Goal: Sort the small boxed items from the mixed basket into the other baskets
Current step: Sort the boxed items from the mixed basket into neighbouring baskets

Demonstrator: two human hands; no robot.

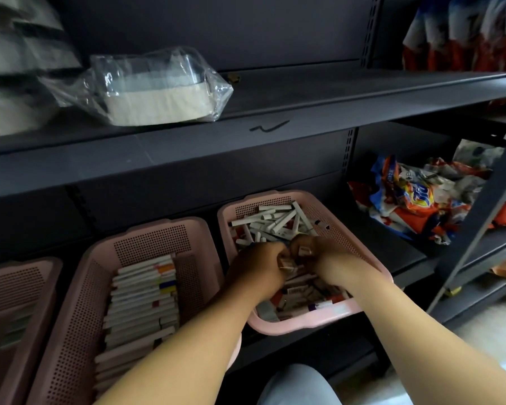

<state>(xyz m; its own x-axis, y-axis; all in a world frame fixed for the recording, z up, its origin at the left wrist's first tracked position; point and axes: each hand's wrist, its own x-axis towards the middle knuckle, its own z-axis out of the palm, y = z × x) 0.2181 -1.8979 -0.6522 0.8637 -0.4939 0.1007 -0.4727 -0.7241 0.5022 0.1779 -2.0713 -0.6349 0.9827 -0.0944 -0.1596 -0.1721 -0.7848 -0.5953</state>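
Left hand (257,267), right hand (326,255) curled, pinching small boxes (287,266) in mixed basket (304,327); middle basket (158,226) well filled, big heap unsorted.

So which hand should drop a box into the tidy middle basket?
Left: both grip small boxes, but the left hand is nearer the middle basket; the right hand is farther off.

On the lower shelf (400,254) I see three baskets side by side: the left basket (18,287), the middle basket (146,238) with a row of boxes (140,293) inside, and the mixed basket (371,252) rightmost. The left hand (254,267) and the right hand (324,255) meet inside it, holding small boxes (275,220). Further right lie what may be detergent packets (415,200). A bagged container (158,89) sits on the upper shelf (333,92).
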